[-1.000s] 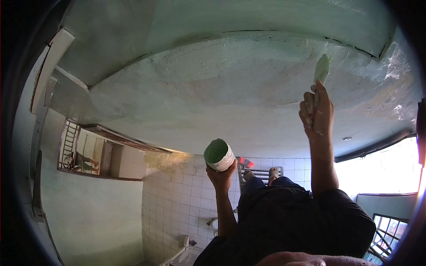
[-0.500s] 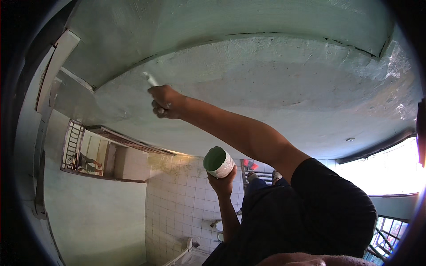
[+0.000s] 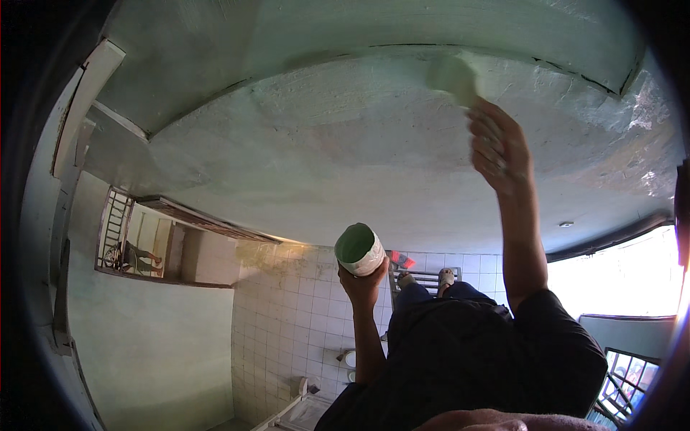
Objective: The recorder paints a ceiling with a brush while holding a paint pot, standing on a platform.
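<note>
My left hand [image 3: 362, 287] is wrapped round the lower part of a paint can [image 3: 361, 250] with a white, smeared outside. Pale green paint coats its inner wall, and the can tilts so its mouth shows. Raised high on the right, my right hand [image 3: 501, 147] grips a paintbrush [image 3: 456, 77] by its handle. The brush head is smeared by motion and lies over the upper edge of the wall [image 3: 309, 136], where a dark crack line runs. Whether the bristles touch the surface I cannot tell. Pale paint marks show on the right fingers.
My feet [image 3: 446, 279] stand on a slatted platform [image 3: 424, 276] above a white tiled floor [image 3: 280, 316]. A red item [image 3: 401, 260] lies by the slats. Small white containers [image 3: 350, 358] stand below. A barred opening [image 3: 144, 241] is at left, a bright window [image 3: 625, 276] at right.
My right hand has swept the brush from the left far across to the right and slightly up along the wall. The can in my left hand has shifted a little.
</note>
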Available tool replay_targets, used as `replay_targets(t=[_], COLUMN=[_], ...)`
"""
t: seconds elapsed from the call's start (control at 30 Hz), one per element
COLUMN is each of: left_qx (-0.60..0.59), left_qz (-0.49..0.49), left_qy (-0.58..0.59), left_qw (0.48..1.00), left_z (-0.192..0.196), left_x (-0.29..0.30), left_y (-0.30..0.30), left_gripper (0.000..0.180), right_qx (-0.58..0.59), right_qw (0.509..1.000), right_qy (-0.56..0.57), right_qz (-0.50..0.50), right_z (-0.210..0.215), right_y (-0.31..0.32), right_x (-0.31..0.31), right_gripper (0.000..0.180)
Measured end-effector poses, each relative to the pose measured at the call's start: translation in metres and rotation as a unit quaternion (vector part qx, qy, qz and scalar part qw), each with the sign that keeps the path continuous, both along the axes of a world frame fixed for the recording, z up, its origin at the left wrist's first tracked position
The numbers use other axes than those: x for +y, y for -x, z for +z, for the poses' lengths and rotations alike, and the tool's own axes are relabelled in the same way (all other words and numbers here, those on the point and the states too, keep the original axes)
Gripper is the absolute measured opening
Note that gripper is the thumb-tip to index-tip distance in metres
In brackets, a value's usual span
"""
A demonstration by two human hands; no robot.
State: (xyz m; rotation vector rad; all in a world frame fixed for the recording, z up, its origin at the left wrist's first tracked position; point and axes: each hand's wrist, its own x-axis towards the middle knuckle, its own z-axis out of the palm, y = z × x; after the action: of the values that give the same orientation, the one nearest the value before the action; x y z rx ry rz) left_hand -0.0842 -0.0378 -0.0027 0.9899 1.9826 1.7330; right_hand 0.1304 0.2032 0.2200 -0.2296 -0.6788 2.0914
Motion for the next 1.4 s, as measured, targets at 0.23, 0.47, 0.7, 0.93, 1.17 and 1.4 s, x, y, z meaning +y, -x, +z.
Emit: replay_targets(t=[0.23, 0.47, 0.7, 0.93, 1.17, 1.4], left_qx=[-0.034, 0.013, 0.016, -0.009, -0.031, -0.035], left_qz=[-0.029, 0.022, 0.09, 0.084, -0.005, -0.048], left_qy=[0.015, 0.003, -0.037, -0.03, 0.01, 0.013], left_qw=[0.999, 1.0, 0.995, 0.996, 0.999, 0.998], left_z=[0.008, 0.003, -0.001, 0.001, 0.008, -0.002], left_x=[-0.002, -0.02, -0.034, -0.027, -0.008, 0.003], left_y=[-0.01, -0.007, -0.008, -0.007, -0.007, -0.018], left_gripper=[0.08, 0.08, 0.081, 0.08, 0.079, 0.078], right_qx=[-0.117, -0.163, -0.188, 0.004, -0.074, -0.162], right_qw=[0.941, 0.98, 0.96, 0.983, 0.996, 0.901], right_qy=[0.006, -0.031, 0.021, 0.019, -0.002, -0.053], right_qz=[-0.318, -0.113, 0.208, 0.185, -0.057, -0.398], right_z=[-0.011, -0.004, 0.034, 0.005, -0.006, -0.017], right_y=[0.042, 0.279, 0.417, 0.232, -0.011, -0.053], right_x=[-0.047, -0.032, -0.044, 0.027, 0.001, -0.038], right_gripper=[0.03, 0.036, 0.015, 0.026, 0.023, 0.025])
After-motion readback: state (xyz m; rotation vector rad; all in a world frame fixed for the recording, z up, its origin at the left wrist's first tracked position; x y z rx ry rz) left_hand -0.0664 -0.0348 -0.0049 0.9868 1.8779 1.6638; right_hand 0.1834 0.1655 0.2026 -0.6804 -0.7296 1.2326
